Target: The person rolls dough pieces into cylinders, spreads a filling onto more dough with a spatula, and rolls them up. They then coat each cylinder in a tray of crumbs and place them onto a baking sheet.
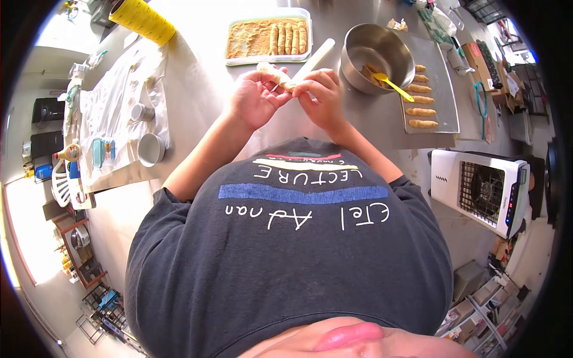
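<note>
A piece of pale dough (276, 76) lies across the fingers of my left hand (255, 100), which are curled round it. My right hand (320, 98) pinches the dough's near end between thumb and fingers. Just beyond my right hand, a white rod (316, 58) rests slanted over the steel table (209, 110). Behind my hands, a white tray (236, 61) holds brown crumbs and several dough sticks (287, 39) side by side. A steel bowl (365, 40) with a yellow spoon (394, 87) leaning in it stands right of my right hand.
A metal baking tray (440, 89) at the right carries several shaped dough pieces (421, 111). At the left are a yellow roll (142, 21), plastic sheeting (119, 89) and round tins (151, 149). A white fan unit (477, 190) stands near the table's right front edge.
</note>
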Tool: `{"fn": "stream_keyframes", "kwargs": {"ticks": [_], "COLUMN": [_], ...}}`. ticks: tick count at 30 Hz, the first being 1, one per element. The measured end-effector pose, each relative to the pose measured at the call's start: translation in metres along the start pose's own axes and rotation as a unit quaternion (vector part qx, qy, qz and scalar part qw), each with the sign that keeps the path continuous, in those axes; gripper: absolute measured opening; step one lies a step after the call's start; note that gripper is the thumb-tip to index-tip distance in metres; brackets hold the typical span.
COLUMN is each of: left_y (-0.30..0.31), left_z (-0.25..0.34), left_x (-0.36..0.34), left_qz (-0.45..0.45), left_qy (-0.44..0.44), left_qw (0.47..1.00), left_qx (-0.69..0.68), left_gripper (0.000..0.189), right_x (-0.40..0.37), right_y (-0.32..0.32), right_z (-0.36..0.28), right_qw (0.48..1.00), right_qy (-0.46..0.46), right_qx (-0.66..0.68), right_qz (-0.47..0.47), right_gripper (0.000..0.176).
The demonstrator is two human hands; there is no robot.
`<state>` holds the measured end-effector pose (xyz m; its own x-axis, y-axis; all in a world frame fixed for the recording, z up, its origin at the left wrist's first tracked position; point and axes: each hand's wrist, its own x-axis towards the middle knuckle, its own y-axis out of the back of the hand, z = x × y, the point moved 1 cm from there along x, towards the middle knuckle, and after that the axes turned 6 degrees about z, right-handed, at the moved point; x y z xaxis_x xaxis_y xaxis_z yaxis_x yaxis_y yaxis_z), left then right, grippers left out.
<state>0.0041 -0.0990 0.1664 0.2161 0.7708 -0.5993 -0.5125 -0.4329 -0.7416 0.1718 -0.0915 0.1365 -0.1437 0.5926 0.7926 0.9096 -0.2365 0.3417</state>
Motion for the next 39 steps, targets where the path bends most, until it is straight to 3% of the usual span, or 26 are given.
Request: {"fn": "stream_keyframes", "kwargs": {"ticks": [4,10,18,20,22,23,24,27,29,32,36,38,39], "left_y": [-0.002,-0.012,0.013,0.009,0.031,0.035,0.039,0.056,0.061,0.081,0.075,0.044,0.033], "left_z": [0.004,0.016,0.026,0.026,0.033,0.038,0.043,0.073,0.095,0.134,0.152,0.147,0.145], "left_x": [0.000,0.007,0.039,0.034,0.054,0.060,0.067,0.096,0.118,0.176,0.242,0.245,0.251], "left_qz": [0.014,0.045,0.023,0.068,0.031,0.047,0.063,0.095,0.123,0.128,0.152,0.176,0.175], "left_qy": [-0.035,-0.035,-0.001,-0.024,-0.029,-0.073,-0.115,-0.147,-0.162,-0.150,-0.140,-0.145,-0.112], "left_qw": [0.999,0.998,0.999,0.997,0.999,0.990,0.970,0.912,0.859,0.775,0.722,0.583,0.541], "left_qx": [-0.006,-0.030,-0.023,0.000,0.021,0.113,0.205,0.372,0.470,0.600,0.661,0.780,0.815], "left_gripper": [0.022,0.028,0.030,0.028,0.031,0.034,0.037,0.041,0.044,0.064,0.067,0.039,0.036], "right_x": [0.002,0.006,0.008,0.005,0.001,-0.003,-0.007,-0.026,-0.041,-0.067,-0.101,-0.116,-0.122], "right_y": [-0.007,-0.020,-0.040,-0.046,-0.047,-0.045,-0.044,-0.040,-0.033,-0.017,0.001,0.004,0.003], "right_z": [0.007,0.007,0.023,0.027,0.029,0.034,0.035,0.047,0.066,0.097,0.118,0.126,0.124], "right_qw": [0.998,0.990,0.998,0.997,0.997,0.991,0.991,0.951,0.943,0.930,0.902,0.918,0.925], "right_qy": [-0.038,-0.121,-0.063,-0.070,-0.080,-0.084,-0.082,-0.189,-0.213,-0.244,-0.298,-0.233,-0.209], "right_qx": [0.044,0.070,0.009,0.014,0.008,0.013,0.014,0.026,-0.001,-0.039,-0.108,-0.164,-0.193], "right_qz": [0.029,0.026,0.030,0.035,-0.019,-0.101,-0.100,-0.242,-0.256,-0.272,-0.293,-0.275,-0.253], "right_gripper": [0.022,0.038,0.021,0.019,0.022,0.031,0.031,0.058,0.057,0.056,0.052,0.045,0.038]}}
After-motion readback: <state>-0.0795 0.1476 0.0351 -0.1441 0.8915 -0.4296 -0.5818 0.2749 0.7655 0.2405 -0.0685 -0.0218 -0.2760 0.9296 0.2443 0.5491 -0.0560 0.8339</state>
